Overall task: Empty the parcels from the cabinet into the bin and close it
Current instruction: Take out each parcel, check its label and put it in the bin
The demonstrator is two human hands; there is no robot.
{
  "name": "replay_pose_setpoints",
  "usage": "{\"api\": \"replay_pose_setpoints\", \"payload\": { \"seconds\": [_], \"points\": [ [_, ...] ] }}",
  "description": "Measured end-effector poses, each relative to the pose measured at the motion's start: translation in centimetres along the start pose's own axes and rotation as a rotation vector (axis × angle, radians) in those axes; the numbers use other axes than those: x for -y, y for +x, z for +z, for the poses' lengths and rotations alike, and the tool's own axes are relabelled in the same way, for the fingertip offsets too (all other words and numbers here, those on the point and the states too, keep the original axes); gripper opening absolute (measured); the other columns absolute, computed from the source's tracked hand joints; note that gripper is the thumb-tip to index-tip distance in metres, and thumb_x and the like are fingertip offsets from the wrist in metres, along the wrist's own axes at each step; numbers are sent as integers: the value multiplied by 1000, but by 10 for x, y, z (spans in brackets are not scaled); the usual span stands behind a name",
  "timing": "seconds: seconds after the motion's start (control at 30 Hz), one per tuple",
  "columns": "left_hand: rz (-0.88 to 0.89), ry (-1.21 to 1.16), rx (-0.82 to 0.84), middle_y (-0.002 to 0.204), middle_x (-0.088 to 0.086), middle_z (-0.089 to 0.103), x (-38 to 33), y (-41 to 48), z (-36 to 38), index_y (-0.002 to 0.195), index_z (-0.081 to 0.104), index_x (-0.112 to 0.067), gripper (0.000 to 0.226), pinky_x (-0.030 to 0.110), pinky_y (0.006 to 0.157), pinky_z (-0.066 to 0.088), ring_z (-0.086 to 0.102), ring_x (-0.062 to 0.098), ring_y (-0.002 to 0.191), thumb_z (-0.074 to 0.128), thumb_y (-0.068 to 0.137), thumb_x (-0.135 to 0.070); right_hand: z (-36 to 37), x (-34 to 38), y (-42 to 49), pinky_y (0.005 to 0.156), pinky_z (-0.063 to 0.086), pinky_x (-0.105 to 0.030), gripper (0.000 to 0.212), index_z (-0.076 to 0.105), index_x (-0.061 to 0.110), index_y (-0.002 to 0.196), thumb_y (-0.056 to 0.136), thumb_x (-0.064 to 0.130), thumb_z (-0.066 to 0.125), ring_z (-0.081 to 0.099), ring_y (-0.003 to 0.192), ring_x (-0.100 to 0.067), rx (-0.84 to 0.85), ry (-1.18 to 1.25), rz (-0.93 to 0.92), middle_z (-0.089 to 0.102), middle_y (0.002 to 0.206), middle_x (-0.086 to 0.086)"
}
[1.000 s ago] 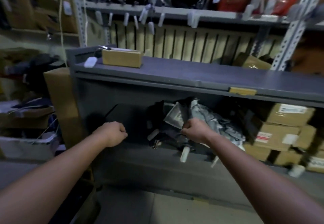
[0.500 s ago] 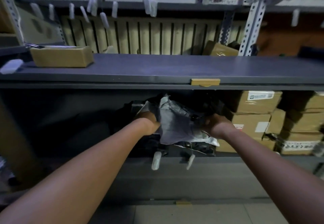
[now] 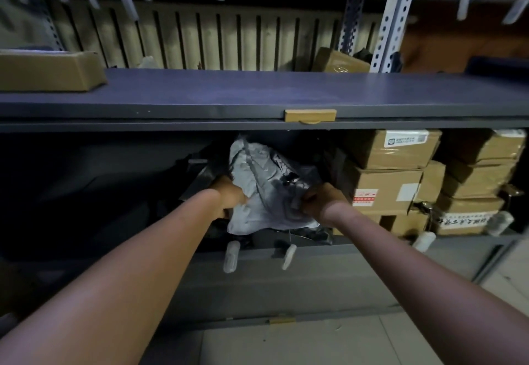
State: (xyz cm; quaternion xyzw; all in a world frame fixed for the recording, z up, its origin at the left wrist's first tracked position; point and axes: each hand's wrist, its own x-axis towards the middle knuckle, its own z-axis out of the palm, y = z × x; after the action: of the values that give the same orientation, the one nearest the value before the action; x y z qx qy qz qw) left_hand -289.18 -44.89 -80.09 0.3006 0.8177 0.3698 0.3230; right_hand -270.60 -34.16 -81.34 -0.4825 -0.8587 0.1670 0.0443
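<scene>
A crumpled grey plastic parcel bag [image 3: 264,190] lies in the open lower compartment of the dark grey cabinet [image 3: 257,279], on top of darker bags. My left hand [image 3: 229,191] grips its left edge and my right hand [image 3: 322,198] grips its right edge, fingers curled into the plastic. Both arms reach in from below. No bin is in view.
Several taped cardboard boxes [image 3: 386,176] are stacked in the compartment just right of my right hand. The cabinet top [image 3: 257,93] carries a flat brown box [image 3: 48,71] at the left. White tags [image 3: 231,256] hang from the compartment's front lip. Metal racking [image 3: 392,15] rises behind.
My left hand moved from outside the cabinet into the compartment and took the bag's left edge. The right hand shifted to the right edge. The view has moved closer.
</scene>
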Motion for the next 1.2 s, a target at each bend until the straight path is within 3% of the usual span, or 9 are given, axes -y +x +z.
{"api": "replay_pose_setpoints", "payload": {
  "seconds": [0.1, 0.2, 0.4, 0.53, 0.63, 0.77, 0.9, 1.03, 1.2],
  "points": [
    [13, -207, -3, 143, 6, 49, 6, -13, -13, 150, 34, -20, 60, 38, 83, 48, 52, 23, 110, 58, 96, -4, 10, 6, -9, 84, 47, -22, 23, 73, 18, 112, 93, 26, 62, 65, 111, -21, -56, 150, -18, 70, 120, -2],
    [40, -314, -26, 144, 6, 49, 16, -32, -27, 154, 29, -21, 67, 42, 92, 50, 55, 28, 119, 56, 97, 0, 23, 11, -23, 90, 53, -36, 17, 74, 3, 102, 86, 6, 68, 67, 104, -28, -118, 434, -26, 73, 106, -14],
    [53, -539, 30, 122, 7, 66, 63, -79, -55, 139, 46, -20, 52, 41, 82, 57, 65, 25, 106, 60, 94, 1, 39, 27, -65, 87, 56, -47, 15, 63, 21, 89, 81, 10, 69, 67, 92, -29, -315, 831, 155, 70, 92, -6],
    [65, -589, 90, 114, 10, 71, 108, -122, -72, 126, 53, -16, 37, 41, 76, 58, 69, 29, 103, 59, 94, 3, 60, 39, -103, 87, 58, -48, 48, 61, 6, 113, 78, 33, 80, 70, 92, -29, -133, 1134, 240, 72, 103, -12],
    [66, -586, 121, 113, 10, 73, 141, -151, -80, 128, 56, -18, 40, 46, 79, 59, 70, 30, 103, 60, 94, 3, 75, 53, -134, 69, 60, -35, 21, 67, 0, 107, 91, 14, 70, 73, 81, -27, 13, 1331, 216, 76, 94, -14],
    [58, -561, 95, 111, 7, 74, 179, -186, -89, 125, 57, -20, 38, 44, 80, 58, 71, 26, 101, 62, 93, 0, 95, 70, -172, 58, 59, -30, 10, 67, 0, 102, 92, 2, 66, 72, 71, -25, 15, 1386, 177, 75, 90, -16],
    [47, -535, 44, 107, 2, 74, 206, -212, -97, 121, 60, -24, 31, 38, 76, 58, 72, 20, 97, 65, 94, -9, 115, 76, -200, 67, 60, -35, 16, 67, -2, 104, 91, 6, 68, 73, 77, -30, 17, 1324, 168, 75, 92, -18],
    [24, -578, -13, 111, 0, 72, 219, -225, -101, 116, 61, -30, 22, 35, 71, 58, 71, 17, 96, 63, 97, -19, 121, 88, -213, 60, 58, -30, 17, 66, -4, 108, 92, 4, 66, 71, 75, -29, 10, 1319, 156, 74, 96, -21],
    [12, -604, -85, 110, 0, 72, 232, -233, -104, 112, 65, -25, 14, 35, 72, 57, 69, 17, 98, 58, 100, -23, 124, 101, -217, 65, 58, -31, 16, 67, 0, 107, 92, 4, 66, 70, 73, -23, -6, 1266, 113, 73, 93, -14]
  ]
}}
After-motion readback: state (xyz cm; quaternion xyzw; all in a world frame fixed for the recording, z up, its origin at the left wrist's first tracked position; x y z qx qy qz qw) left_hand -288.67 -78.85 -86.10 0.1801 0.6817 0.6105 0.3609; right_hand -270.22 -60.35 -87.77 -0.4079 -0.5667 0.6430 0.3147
